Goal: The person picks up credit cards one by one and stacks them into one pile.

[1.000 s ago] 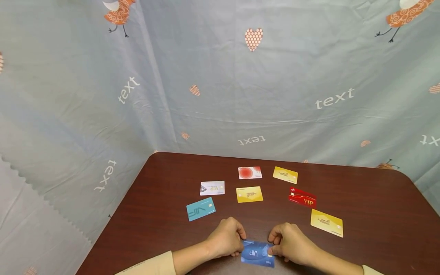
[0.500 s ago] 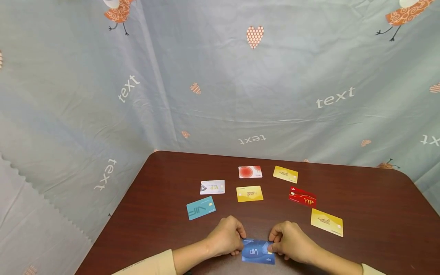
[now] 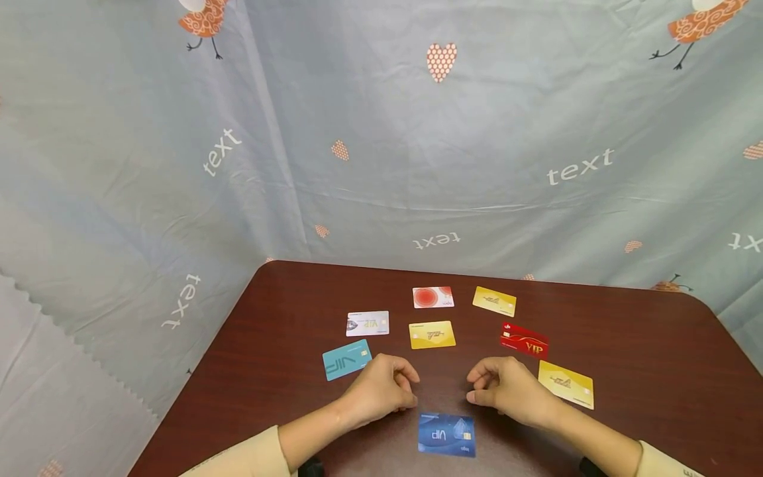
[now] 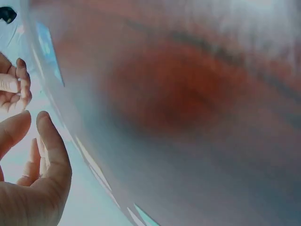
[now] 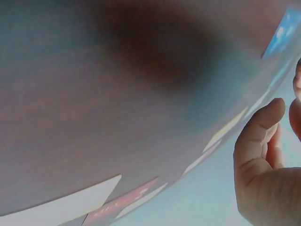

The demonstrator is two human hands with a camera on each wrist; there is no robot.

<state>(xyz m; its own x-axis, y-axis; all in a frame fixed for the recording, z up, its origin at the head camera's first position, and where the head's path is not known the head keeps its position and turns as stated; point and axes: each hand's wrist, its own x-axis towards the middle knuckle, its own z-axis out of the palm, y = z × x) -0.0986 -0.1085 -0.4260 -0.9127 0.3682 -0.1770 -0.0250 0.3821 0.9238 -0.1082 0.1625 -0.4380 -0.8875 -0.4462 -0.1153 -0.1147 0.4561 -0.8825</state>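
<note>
A blue VIP card point(image 3: 446, 435) lies flat on the table near its front, with neither hand on it. The left hand point(image 3: 381, 389) is just beyond its left corner, fingers loosely bent and holding nothing; it covers a corner of the teal VIP card point(image 3: 344, 361). Across from it, the right hand point(image 3: 511, 391) hovers past the blue card's right corner, thumb and fingers apart with nothing between them. In the left wrist view a gap shows between the left hand's thumb and forefinger. The yellow card point(image 3: 566, 384) on the right lies close to the right hand.
Farther back on the dark wooden table point(image 3: 310, 285) lie a white VIP card point(image 3: 367, 324), a red-circle card point(image 3: 433, 297), a red VIP card point(image 3: 524, 340) and two yellow cards, one central point(image 3: 432, 335), one behind point(image 3: 495, 301). A patterned curtain point(image 3: 381, 119) hangs behind.
Both hands have let go of the blue card and moved away from it, toward the back of the table. The blue card stays in about the same place.
</note>
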